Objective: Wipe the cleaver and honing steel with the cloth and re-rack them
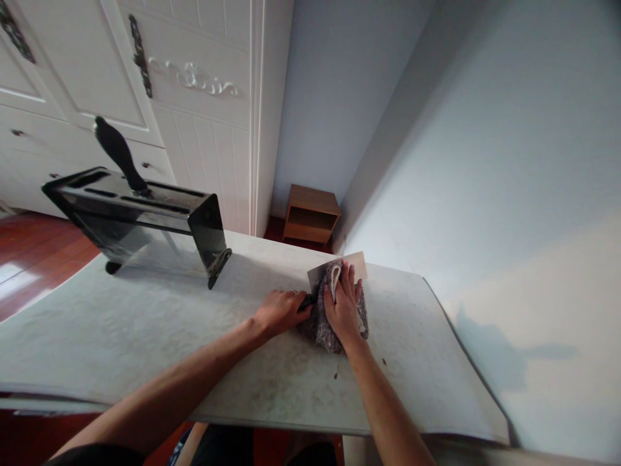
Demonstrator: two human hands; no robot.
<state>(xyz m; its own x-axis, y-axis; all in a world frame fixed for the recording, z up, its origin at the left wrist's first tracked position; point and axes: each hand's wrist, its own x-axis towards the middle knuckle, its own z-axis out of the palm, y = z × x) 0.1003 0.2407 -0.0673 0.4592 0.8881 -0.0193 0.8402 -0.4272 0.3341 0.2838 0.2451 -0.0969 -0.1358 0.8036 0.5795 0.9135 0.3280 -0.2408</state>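
Observation:
My left hand (284, 312) is closed round the black handle of a kitchen cleaver (359, 264), held low over the table. Its broad, shiny blade sticks out past a fuzzy grey-brown cloth (328, 333), which hides the rest of it. On top of that folded cloth, my right hand (343, 307) presses with its fingers stretched towards the far edge, holding the cloth against the blade. A knife holder (204, 220) with black ends and clear sides stands to the left. One knife with a black handle (119, 152) is upright in its slotted top.
The pale, mottled table top (160, 343) carries a few small brown bits (335, 375) near my right forearm. A white wall (509, 194) rises along the right. White cabinets (208, 149) and a small wooden nightstand (313, 210) stand beyond the table.

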